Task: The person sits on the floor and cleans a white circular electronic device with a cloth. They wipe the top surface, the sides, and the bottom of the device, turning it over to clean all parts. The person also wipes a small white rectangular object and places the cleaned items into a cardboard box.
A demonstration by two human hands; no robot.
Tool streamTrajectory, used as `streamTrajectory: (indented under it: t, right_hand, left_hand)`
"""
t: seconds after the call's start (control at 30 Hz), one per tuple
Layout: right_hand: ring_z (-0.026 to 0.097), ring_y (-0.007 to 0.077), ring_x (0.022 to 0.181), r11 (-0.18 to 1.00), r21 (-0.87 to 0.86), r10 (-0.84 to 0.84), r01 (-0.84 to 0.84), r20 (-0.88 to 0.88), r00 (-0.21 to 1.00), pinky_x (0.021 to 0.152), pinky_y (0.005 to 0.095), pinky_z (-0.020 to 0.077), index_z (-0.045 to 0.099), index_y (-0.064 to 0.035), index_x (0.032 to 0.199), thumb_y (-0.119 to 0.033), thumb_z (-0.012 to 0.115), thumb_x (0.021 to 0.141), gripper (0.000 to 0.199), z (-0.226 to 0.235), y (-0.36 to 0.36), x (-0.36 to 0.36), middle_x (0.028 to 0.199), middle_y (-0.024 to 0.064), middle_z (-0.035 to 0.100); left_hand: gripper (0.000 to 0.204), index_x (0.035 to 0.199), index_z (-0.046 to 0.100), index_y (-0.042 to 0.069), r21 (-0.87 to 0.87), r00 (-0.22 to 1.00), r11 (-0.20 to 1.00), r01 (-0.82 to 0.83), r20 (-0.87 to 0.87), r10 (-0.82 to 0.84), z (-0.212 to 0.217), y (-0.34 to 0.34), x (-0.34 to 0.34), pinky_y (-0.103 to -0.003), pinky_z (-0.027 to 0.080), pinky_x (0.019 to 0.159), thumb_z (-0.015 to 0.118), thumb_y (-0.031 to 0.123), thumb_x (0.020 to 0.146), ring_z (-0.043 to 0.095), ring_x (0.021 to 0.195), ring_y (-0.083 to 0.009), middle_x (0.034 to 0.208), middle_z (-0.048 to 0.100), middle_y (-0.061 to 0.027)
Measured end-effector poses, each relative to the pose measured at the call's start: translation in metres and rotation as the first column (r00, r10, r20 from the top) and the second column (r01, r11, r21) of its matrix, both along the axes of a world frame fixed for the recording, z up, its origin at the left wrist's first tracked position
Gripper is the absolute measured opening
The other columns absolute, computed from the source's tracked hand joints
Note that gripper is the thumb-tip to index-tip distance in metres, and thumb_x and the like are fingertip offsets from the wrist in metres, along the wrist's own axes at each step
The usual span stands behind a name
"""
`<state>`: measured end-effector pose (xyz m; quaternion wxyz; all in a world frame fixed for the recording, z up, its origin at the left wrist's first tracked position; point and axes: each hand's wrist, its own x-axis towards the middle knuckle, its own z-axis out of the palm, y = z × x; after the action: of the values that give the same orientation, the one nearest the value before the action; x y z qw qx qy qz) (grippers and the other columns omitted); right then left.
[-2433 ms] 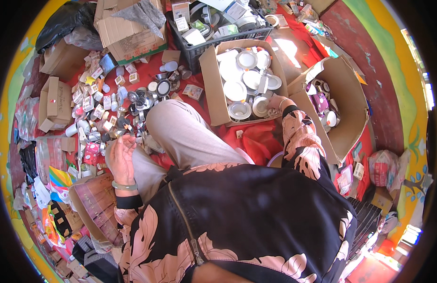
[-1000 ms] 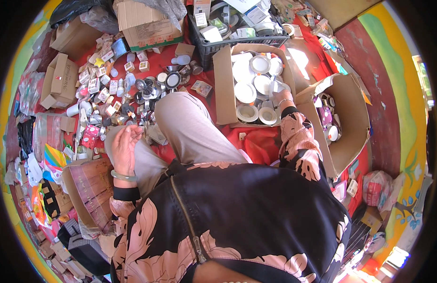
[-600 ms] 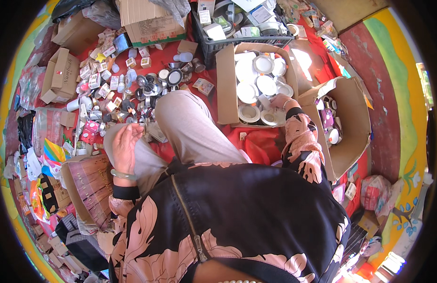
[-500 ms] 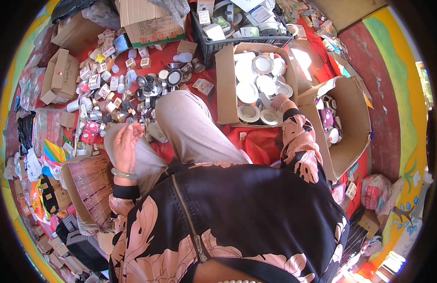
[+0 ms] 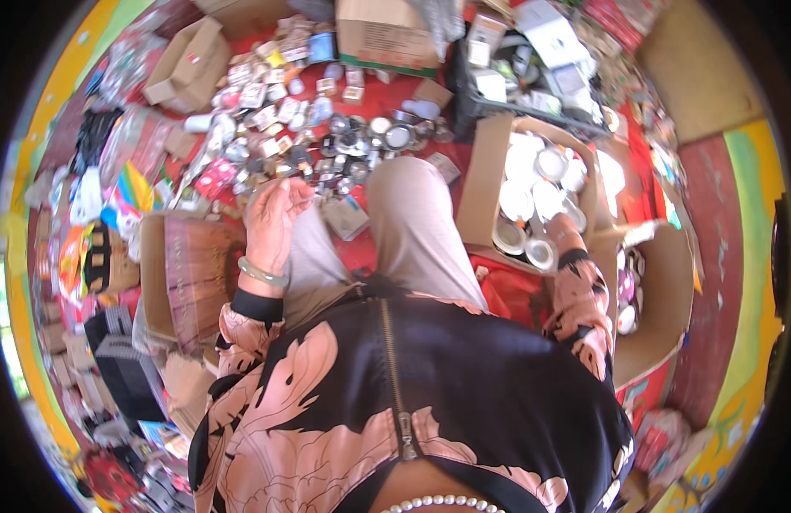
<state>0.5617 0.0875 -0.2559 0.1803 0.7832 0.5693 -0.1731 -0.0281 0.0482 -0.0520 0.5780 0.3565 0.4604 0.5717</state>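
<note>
The left hand [image 5: 274,224] was held curled at ten o'clock, its contents untellable, while the right hand [image 5: 559,239], grip hidden, was sunk into the box of round tins [image 5: 532,184] at two o'clock.

Our left hand [image 5: 271,218] is raised above our knee, back toward us, fingers curled loosely inward. Our right hand [image 5: 559,238] reaches forward and down, arm extended, its grip unclear.
</note>
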Motion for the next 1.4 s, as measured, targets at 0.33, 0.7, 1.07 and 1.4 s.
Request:
streamTrajectory:
  t: [0.33,0.7,1.07,1.4]
  right_hand:
    - [0.062,0.0247,0.066,0.708,0.702,0.493,-0.078,-0.412,0.766,0.064,0.0299,0.0474,0.068,-0.0027,0.090,-0.020,0.058,0.084,0.020,0.231,0.063,-0.189,0.077,0.0141,0.066]
    - [0.058,0.0139,0.072,0.869,-0.270,-0.030,0.414,-0.865,-0.501,0.063,0.0265,0.0487,0.057,0.0002,0.112,-0.015,0.058,0.088,0.028,0.211,0.117,-0.378,0.094,0.0078,0.063]
    - [0.057,0.0145,0.081,0.778,-0.374,-0.088,0.505,-0.861,-0.502,0.071,0.0274,0.0500,0.048,0.0013,0.118,-0.003,0.048,0.085,0.033,0.223,0.134,-0.358,0.101,0.0081,0.059]
    - [0.056,0.0144,0.082,0.719,-0.503,-0.293,0.479,-0.846,-0.446,0.073,0.0261,0.0468,0.050,0.0001,0.116,-0.004,0.046,0.082,0.034,0.236,0.151,-0.367,0.096,0.0070,0.058]
  left_hand:
    - [0.020,0.083,0.058,0.004,0.150,0.827,0.821,-0.551,0.228,0.513,0.039,0.004,-0.079,-0.030,0.045,0.078,0.057,0.023,0.090,0.060,0.084,-0.0167,0.083,0.063,-0.0071]
    - [0.026,0.086,0.067,0.001,-0.049,0.694,0.993,-0.107,-0.718,0.039,-0.087,0.190,-0.035,-0.034,0.049,0.071,0.061,0.026,0.078,0.065,0.078,-0.0265,0.080,0.066,-0.0178]
    - [0.065,0.114,0.053,-0.001,-0.490,0.314,0.869,-0.069,-0.837,-0.447,-0.272,0.289,-0.004,-0.040,0.042,0.094,0.069,0.042,0.068,0.052,0.110,-0.0377,0.117,0.052,-0.0262]
    - [0.040,0.118,0.049,0.016,-0.572,0.062,0.807,-0.147,-0.819,-0.570,-0.339,0.308,0.025,-0.043,0.048,0.084,0.060,0.018,0.079,0.053,0.105,-0.0348,0.117,0.052,-0.0155]
